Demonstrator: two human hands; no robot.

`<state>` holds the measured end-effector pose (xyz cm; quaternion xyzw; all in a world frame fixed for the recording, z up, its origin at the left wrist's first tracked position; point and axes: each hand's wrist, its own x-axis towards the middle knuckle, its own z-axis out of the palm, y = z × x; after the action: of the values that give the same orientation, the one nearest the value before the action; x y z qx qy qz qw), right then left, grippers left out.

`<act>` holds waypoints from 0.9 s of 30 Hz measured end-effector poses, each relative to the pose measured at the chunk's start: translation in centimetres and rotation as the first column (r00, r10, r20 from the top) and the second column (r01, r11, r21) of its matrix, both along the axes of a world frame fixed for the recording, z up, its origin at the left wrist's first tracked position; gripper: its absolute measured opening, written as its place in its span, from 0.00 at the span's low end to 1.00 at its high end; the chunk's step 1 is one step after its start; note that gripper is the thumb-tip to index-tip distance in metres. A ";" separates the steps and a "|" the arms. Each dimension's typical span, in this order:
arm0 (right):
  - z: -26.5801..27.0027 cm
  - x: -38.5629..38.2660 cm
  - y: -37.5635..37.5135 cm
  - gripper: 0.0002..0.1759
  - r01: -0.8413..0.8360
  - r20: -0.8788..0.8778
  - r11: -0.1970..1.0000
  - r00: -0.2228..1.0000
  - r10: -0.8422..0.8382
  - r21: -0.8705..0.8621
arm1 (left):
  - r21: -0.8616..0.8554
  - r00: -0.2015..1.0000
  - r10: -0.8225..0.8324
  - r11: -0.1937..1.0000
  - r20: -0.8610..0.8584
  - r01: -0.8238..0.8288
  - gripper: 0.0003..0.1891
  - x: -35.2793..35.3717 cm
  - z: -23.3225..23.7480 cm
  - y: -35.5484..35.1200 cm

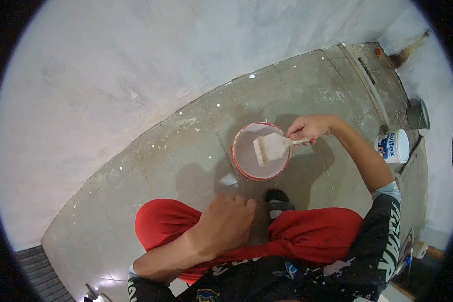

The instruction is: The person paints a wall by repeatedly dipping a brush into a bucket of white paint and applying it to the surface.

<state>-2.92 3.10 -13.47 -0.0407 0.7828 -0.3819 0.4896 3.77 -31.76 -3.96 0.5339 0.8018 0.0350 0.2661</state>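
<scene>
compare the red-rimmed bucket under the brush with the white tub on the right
The red-rimmed bucket has a red edge and no visible label; the white tub is white with a blue label. The red-rimmed bucket lies under the brush held by the right hand; the white tub stands apart, untouched. The red-rimmed bucket is open, showing pale paint; whether the white tub is lidded is unclear. Both are round, on the floor.

Grey plastered wall (110, 75) is filling the upper left, patchy finish. Bare concrete floor (176, 146) is showing white paint specks (219, 105) near the wall joint. White labelled tub (393, 146) is standing at right, grey bucket (420, 117) just behind it. Metal strip (362, 75) is running along the floor far right. Dark ribbed mat (35, 272) is lying lower left.
</scene>
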 end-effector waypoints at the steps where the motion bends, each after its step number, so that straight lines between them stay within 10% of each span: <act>1: 0.0 0.3 0.4 0.11 0.129 0.073 0.990 0.990 -0.124 -0.064 | 0.009 1.000 0.005 1.000 0.000 -0.005 0.15 0.0 -0.1 0.0; 14: -5.1 2.1 4.0 0.16 0.565 0.484 0.763 0.787 -0.383 -0.314 | -0.030 0.999 -0.032 0.999 -0.035 0.031 0.17 0.4 0.1 0.9; 22: -4.6 1.6 5.1 0.17 0.611 0.373 0.661 0.791 -0.485 -0.436 | -0.036 0.999 0.044 0.998 -0.030 -0.045 0.17 0.8 -1.5 0.7; 27: 5.6 0.1 0.9 0.16 0.642 0.135 0.582 0.721 -0.679 -0.499 | 0.138 0.983 0.111 0.986 -0.149 -0.091 0.12 1.8 -1.5 -1.1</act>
<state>-2.79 3.98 -7.85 0.1111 0.6265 -0.7281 0.2550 5.56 -32.81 -5.50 0.5098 0.8422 0.0592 0.1649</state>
